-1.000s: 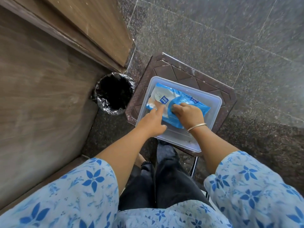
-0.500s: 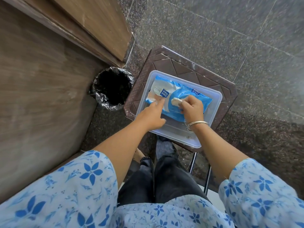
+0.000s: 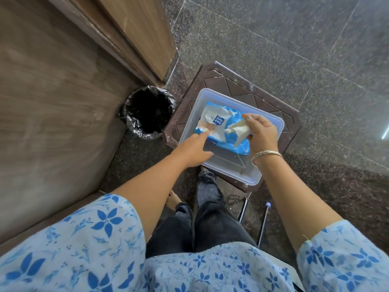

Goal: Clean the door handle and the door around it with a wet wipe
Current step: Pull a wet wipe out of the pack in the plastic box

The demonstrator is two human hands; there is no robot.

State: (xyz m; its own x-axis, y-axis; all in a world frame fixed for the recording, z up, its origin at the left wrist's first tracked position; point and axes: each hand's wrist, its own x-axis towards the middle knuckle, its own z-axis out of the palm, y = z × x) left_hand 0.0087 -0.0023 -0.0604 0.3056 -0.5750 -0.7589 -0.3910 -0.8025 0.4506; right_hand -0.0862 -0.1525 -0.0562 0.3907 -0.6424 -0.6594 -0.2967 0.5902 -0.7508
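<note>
White and soft-looking, the wet wipe [image 3: 239, 131] rises partly out of the blue pack [image 3: 217, 114] at centre right of the frame; the right hand [image 3: 262, 134] pinches its upper end, thumb and fingers curled round the sheet; the wipe's lower end sits at the pack's opening, so we judge it not yet free. The left hand [image 3: 191, 151], just left of centre, grips nothing; its forefinger lies straight and presses on the near corner of the pack, the other fingers loosely bent. The pack lies in a clear plastic tray [image 3: 255, 181] on a brown stool [image 3: 223, 77]; a bin [image 3: 148, 111] lined with a black bag stands on the floor just left of the stool; the wooden door [image 3: 52, 91] fills the left of the frame, and its handle is out of view.

We take the step in hand to be drawing one wipe, so no cleaning has begun; the next move, as we judge it, calls for a steady upward pull while the forefinger pins the pack, so that a single sheet comes away and the pack does not lift; after that, a turn towards the door at left.
</note>
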